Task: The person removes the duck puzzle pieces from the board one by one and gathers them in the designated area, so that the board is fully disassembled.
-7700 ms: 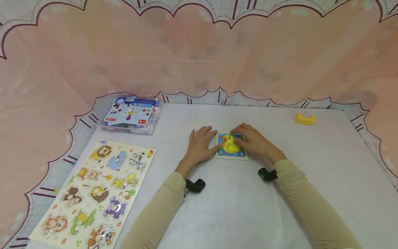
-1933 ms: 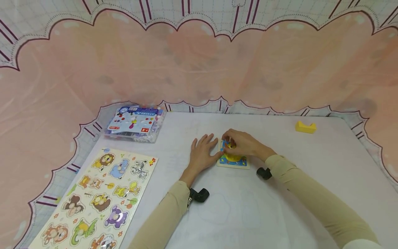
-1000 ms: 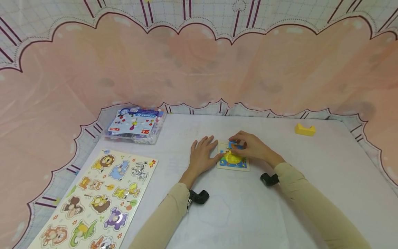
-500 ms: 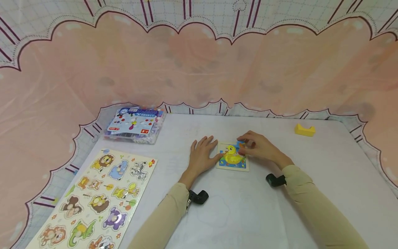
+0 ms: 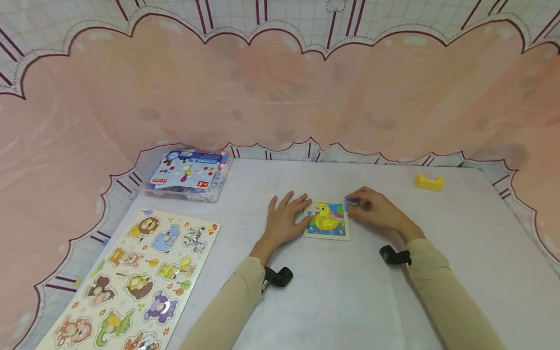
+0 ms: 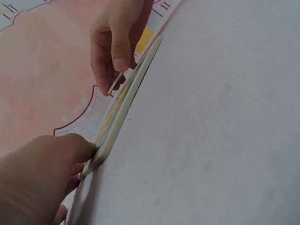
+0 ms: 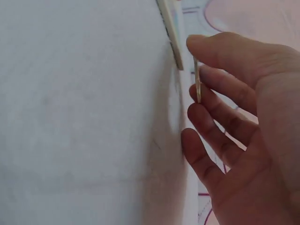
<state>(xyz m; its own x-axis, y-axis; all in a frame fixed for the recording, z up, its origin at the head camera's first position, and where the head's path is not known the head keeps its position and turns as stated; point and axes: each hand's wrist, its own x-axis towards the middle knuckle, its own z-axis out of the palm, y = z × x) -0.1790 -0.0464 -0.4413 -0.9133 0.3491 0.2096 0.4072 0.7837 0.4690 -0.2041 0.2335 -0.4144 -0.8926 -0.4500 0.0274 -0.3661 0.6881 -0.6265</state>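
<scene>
A small square duck puzzle (image 5: 326, 233) in a pale wooden frame lies on the white table in the head view. My left hand (image 5: 283, 218) rests at its left side with fingers spread, the thumb touching the frame's edge. Just off the puzzle's upper right, my right hand (image 5: 378, 210) pinches a thin blue-and-orange puzzle piece (image 5: 350, 205) between thumb and fingers. Both wrist views show that puzzle piece (image 7: 197, 82) edge-on, held apart from the frame. Part of its face is covered by the fingers.
A large animal puzzle board (image 5: 135, 277) lies at the left. Behind it sits a clear plastic box (image 5: 185, 175) with a printed card. At the back right stands a yellow notched block (image 5: 429, 182). A patterned curtain (image 5: 280, 97) hangs behind the table.
My right hand has moved from above the puzzle's upper left to beyond its right edge, carrying the puzzle piece and uncovering the duck. The left hand has stayed at the left edge.
</scene>
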